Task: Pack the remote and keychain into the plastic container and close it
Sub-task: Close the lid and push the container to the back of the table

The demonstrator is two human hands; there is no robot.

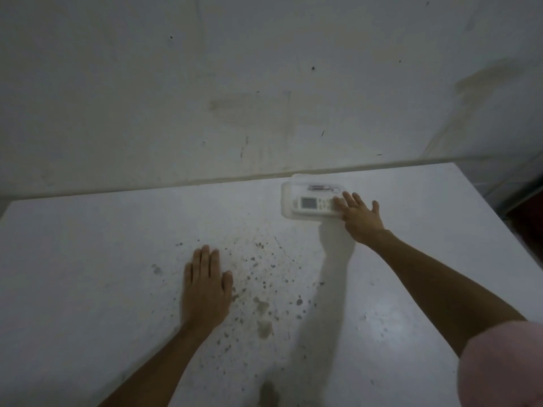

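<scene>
A clear plastic container (286, 201) sits at the far edge of the white table, close to the wall. Inside it lie a white remote (313, 204) with a small screen and, behind it, a keychain (323, 188). My right hand (360, 217) rests flat on the container's right end, fingers spread, covering part of the remote. My left hand (205, 286) lies palm down on the table, well to the near left of the container, holding nothing. Whether the lid is fully shut is unclear.
The white table (102, 274) has dark specks and stains in its middle. A stained white wall (235, 83) rises right behind the table. The table's right edge runs diagonally at the right. A pink sleeve (505, 365) shows at the bottom right.
</scene>
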